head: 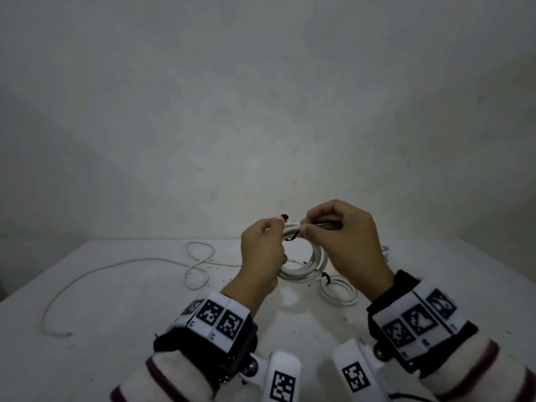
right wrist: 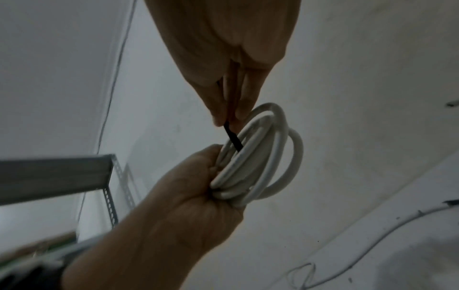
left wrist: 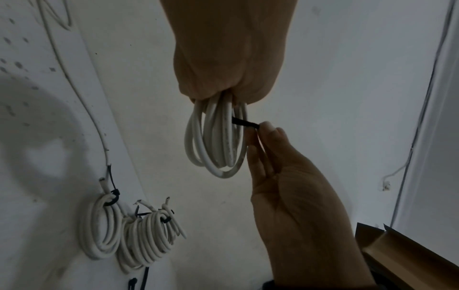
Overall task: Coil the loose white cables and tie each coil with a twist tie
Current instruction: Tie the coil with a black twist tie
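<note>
White table (head: 116, 314) carries a loose cable (head: 121, 264) and tied coils (left wrist: 129, 235)

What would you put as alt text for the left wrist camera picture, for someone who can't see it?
The left hand grips a coil of white cable from above while the right hand pinches a black twist tie running to the coil. Lower left, two tied coils lie on the white table, with a loose cable trailing past them.

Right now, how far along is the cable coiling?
Done: two tied coils lie on the table. In hand: the left hand grips a third coil while the right hand pinches a black twist tie round it, not yet twisted. Left: one loose cable.
</note>
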